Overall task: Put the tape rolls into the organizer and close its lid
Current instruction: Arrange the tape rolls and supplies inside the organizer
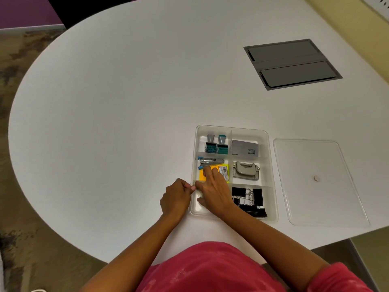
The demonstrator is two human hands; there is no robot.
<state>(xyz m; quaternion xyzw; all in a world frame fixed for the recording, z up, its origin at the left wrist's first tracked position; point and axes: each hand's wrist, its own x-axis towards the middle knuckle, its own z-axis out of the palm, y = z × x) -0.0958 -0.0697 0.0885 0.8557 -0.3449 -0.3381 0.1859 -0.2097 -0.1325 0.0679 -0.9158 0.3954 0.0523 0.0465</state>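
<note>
**Hands at the Organizer's Near-Left Compartment**

Fingers (205, 172) of the right hand (212, 189) were spread, reaching across the organizer's (271, 171) left side, the thumb low in the near-left compartment beside something pale and clear (199, 194), possibly a tape roll, though too hidden to be sure. What those fingers gripped, if anything, could not be told. The left hand (175, 197) was curled into a loose fist at the organizer's left rim, fingertips pinched against the wall or a small thing there; which, I could not tell.

The organizer sat near the table's (126, 102) front edge, holding stamps (216, 144), a stapler (210, 161), sticky notes (212, 171), a punch (245, 170) and binder clips (249, 200). The lid (315, 180) lay flat just right of it, not yet on.

To seat the roll well, it should be laid flat, below the rim, so the lid could close flush.
</note>
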